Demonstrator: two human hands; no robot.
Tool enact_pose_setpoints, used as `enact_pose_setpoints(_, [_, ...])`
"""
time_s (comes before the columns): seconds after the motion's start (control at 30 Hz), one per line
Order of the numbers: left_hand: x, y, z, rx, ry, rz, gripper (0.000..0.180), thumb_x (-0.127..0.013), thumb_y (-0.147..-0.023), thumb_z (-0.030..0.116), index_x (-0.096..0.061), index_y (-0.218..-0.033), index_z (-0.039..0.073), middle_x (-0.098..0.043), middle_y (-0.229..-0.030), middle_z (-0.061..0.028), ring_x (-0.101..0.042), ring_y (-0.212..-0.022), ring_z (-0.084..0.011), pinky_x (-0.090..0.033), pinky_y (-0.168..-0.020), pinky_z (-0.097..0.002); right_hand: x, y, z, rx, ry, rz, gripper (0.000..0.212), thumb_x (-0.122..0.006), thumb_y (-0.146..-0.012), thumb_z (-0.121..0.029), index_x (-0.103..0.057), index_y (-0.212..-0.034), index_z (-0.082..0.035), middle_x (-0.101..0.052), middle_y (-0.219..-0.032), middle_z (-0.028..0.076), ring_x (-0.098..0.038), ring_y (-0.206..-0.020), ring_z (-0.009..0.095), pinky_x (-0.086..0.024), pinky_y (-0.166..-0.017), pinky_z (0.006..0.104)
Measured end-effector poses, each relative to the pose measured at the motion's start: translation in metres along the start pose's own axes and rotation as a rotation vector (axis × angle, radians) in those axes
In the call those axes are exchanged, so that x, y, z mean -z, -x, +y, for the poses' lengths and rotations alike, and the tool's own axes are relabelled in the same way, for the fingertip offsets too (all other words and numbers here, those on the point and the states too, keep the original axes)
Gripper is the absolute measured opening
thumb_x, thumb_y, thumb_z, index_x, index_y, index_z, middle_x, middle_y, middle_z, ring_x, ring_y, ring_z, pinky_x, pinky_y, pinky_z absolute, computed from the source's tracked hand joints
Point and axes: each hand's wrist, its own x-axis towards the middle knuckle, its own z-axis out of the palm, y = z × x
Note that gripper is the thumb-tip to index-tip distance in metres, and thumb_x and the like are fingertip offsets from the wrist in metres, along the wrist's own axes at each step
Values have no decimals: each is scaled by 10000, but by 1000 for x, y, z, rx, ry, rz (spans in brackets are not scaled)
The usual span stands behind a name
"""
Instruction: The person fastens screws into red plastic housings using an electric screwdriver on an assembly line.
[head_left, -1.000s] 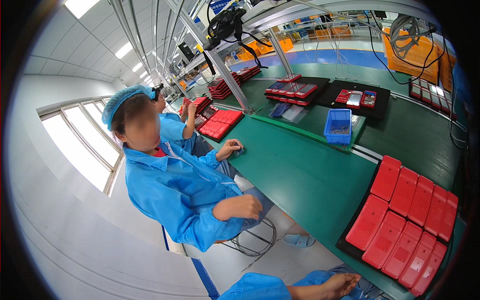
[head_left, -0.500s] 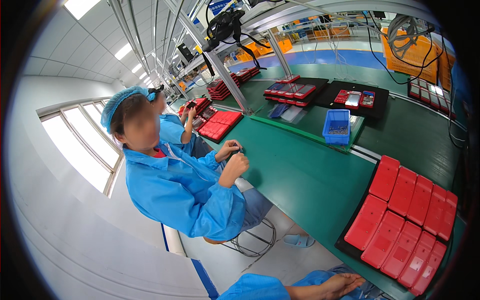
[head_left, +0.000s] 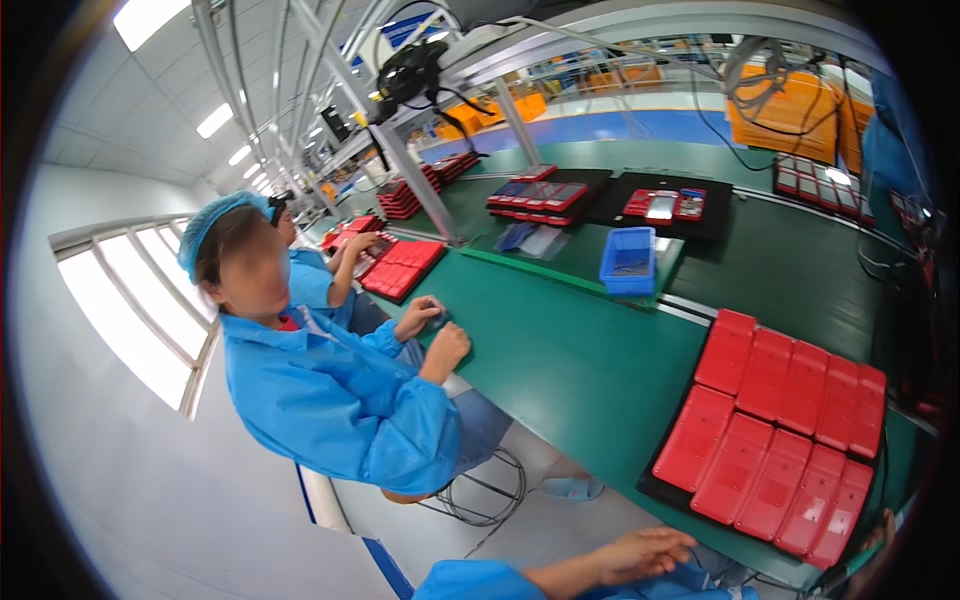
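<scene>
My left hand [head_left: 643, 556] hovers low at the near edge of the green table, with fingers loosely bent and slightly apart; I see nothing in it. At the lower right rim my right hand [head_left: 883, 533] shows only in part, dark, beside the near right corner of a tray; what its fingers do is hidden. The closest things are red rectangular plastic housings [head_left: 745, 468], laid in two rows on a black tray [head_left: 657, 488].
Left of me a seated co-worker [head_left: 335, 395] in blue handles a small dark item. A blue bin [head_left: 628, 262] of small parts stands beyond the green table [head_left: 560, 365]. Farther off are a tray of red-framed devices [head_left: 540, 198] and a metal post [head_left: 418, 190].
My view has turned, shifting the scene leftward. My left hand's fingers have bent from a flatter, palm-up pose. My right hand has come into view at the right rim.
</scene>
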Motion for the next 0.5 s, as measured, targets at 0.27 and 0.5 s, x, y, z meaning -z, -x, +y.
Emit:
enact_pose_setpoints(0.27, [9, 40, 63, -377, 15, 268, 327, -412, -891, 215, -502, -1046, -59, -587, -847, -147, -543, -680, -167, -429, -604, -241, -84, 19, -23, -173, -91, 51, 68, -555, -780, -120, -505, -805, -81, -484, -558, -19, -447, -420, 78, -407, -382, 218])
enact_pose_setpoints(0.5, [-6, 27, 77, -327, -97, 372, 361, -394, -900, 267, -524, -944, -66, -572, -732, -128, -488, -554, -149, -384, -507, -239, -91, 30, -53, -8, 221, 136, 232, -580, -721, -80, -429, -881, -8, -503, -772, 89, -522, -613, 169, -469, -493, 294])
